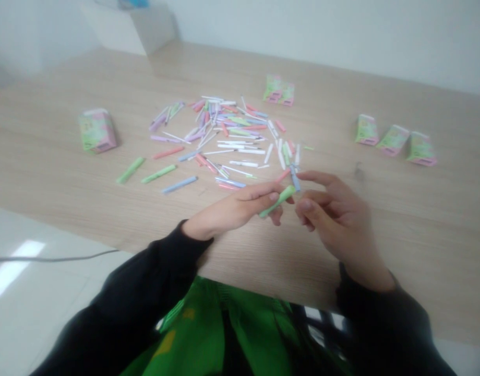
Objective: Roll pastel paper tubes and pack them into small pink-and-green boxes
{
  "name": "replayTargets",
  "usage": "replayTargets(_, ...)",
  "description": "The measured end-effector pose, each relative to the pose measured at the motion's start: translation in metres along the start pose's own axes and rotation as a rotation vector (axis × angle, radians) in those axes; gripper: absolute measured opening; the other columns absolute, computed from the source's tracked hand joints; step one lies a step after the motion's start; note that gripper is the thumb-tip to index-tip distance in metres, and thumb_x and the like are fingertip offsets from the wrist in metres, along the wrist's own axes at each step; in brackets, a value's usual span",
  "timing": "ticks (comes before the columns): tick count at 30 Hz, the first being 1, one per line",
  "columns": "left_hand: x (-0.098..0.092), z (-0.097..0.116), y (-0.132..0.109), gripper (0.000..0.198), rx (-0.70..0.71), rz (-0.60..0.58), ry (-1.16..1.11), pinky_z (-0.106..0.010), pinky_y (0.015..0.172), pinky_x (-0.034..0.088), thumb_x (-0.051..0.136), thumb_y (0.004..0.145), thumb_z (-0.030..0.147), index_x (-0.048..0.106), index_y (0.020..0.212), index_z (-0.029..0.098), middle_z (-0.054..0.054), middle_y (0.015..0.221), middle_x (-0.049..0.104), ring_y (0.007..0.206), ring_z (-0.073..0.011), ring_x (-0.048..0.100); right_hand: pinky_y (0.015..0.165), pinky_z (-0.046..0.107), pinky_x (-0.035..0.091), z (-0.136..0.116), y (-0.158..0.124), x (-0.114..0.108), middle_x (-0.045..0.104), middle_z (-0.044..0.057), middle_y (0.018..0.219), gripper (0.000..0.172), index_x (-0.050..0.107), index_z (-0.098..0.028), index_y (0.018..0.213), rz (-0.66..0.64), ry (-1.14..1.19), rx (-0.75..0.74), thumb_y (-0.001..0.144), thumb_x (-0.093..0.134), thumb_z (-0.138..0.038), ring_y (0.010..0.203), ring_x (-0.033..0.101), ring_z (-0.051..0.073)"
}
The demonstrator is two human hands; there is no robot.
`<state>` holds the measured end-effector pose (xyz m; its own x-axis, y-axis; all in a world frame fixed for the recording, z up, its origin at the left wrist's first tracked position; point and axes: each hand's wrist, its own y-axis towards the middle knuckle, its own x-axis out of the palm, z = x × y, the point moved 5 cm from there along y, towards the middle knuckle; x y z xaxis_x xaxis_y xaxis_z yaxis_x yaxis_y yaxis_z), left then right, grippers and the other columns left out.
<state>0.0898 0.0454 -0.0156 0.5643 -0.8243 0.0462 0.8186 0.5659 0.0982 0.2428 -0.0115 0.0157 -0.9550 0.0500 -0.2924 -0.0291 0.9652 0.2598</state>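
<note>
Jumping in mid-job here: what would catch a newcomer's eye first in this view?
A scattered heap of pastel plastic tubes and white sticks fills the middle of the wood-grain table. Just in front, the left hand pinches a green tube close to the right hand. Pink-and-green printed boxes lie around the heap, three of them in a row at right.

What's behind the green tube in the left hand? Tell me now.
Behind the green tube in the left hand lie pink and blue tubes on the wooden table; anything under the fingers is covered.
</note>
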Motion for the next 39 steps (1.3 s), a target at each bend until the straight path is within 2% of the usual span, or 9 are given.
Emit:
replayTargets(4,-0.003,0.000,0.000,0.029,0.020,0.013,-0.124,-0.029,0.081,0.046,0.051,0.105,0.040,0.066,0.115,0.018,-0.003,0.085,0.067,0.082,-0.0159,0.065,0.046,0.024,0.041,0.005,0.001,-0.001,0.057,-0.007,0.060,0.027,0.061,-0.026,0.119,0.032,-0.006,0.022,0.098,0.066,-0.042,0.051,0.052,0.011)
replayTargets(8,-0.004,0.000,0.001,0.026,-0.019,0.019,-0.089,-0.027,0.070,0.043,0.049,0.105,0.037,0.064,0.110,0.016,-0.002,0.077,0.066,0.070,-0.0131,0.061,0.053,0.024,0.046,0.013,0.007,0.002,0.060,-0.006,0.069,0.031,0.062,-0.025,0.117,0.020,0.045,0.055,0.094,0.070,-0.045,0.056,0.053,0.011)
replayTargets(12,-0.006,-0.001,0.002,0.015,-0.047,0.079,0.008,-0.025,0.059,0.040,0.060,0.098,0.033,0.058,0.101,0.018,0.004,0.066,0.058,0.057,-0.0106,0.053,0.060,0.025,0.051,0.031,0.008,0.013,0.066,-0.003,0.076,0.033,0.067,-0.026,0.117,-0.090,0.310,0.195,0.094,0.070,-0.049,0.066,0.060,0.012)
replayTargets(16,-0.015,0.006,0.000,0.015,0.056,0.257,0.396,-0.025,0.071,0.044,0.072,0.088,0.026,0.063,0.081,0.017,0.003,0.075,0.063,0.072,-0.0122,0.059,0.066,0.026,0.054,0.048,0.005,0.028,0.070,0.000,0.082,0.024,0.075,-0.025,0.107,-0.163,0.594,0.354,0.090,0.075,-0.042,0.071,0.064,0.012)
replayTargets(18,-0.018,0.009,-0.001,0.006,0.089,0.322,0.502,-0.026,0.076,0.045,0.073,0.084,0.019,0.068,0.083,0.017,0.001,0.081,0.067,0.080,-0.0145,0.062,0.068,0.025,0.055,0.054,0.004,0.035,0.072,0.001,0.084,0.018,0.078,-0.024,0.102,-0.172,0.678,0.414,0.088,0.077,-0.035,0.073,0.066,0.012)
replayTargets(21,-0.022,0.010,-0.003,0.008,0.100,0.364,0.567,-0.027,0.076,0.047,0.074,0.079,0.013,0.071,0.085,0.016,0.000,0.081,0.068,0.080,-0.0158,0.063,0.069,0.024,0.056,0.058,0.004,0.041,0.073,0.002,0.083,0.012,0.079,-0.021,0.095,-0.207,0.762,0.464,0.087,0.076,-0.029,0.075,0.067,0.012)
replayTargets(30,-0.024,0.019,-0.007,0.013,0.106,0.238,0.625,-0.027,0.078,0.050,0.071,0.085,0.017,0.078,0.096,0.017,-0.003,0.089,0.078,0.082,-0.0163,0.069,0.065,0.017,0.055,0.056,0.005,0.042,0.075,0.003,0.082,0.013,0.080,-0.016,0.092,-0.283,0.869,0.523,0.087,0.076,-0.028,0.071,0.067,0.009)
replayTargets(35,-0.021,0.032,-0.005,0.018,0.058,0.090,0.754,-0.025,0.070,0.049,0.067,0.085,0.014,0.082,0.091,0.021,-0.001,0.083,0.079,0.074,-0.0158,0.070,0.068,0.017,0.056,0.060,0.000,0.051,0.076,0.003,0.082,0.014,0.078,-0.015,0.089,-0.332,0.920,0.575,0.087,0.077,-0.029,0.072,0.068,0.009)
replayTargets(39,-0.019,0.041,-0.005,0.019,-0.047,-0.049,0.842,-0.025,0.062,0.044,0.064,0.088,0.019,0.082,0.088,0.024,0.002,0.076,0.079,0.063,-0.0142,0.067,0.069,0.017,0.056,0.061,-0.005,0.055,0.076,0.003,0.085,0.016,0.079,-0.014,0.098,-0.369,0.956,0.618,0.090,0.074,-0.026,0.072,0.068,0.008)
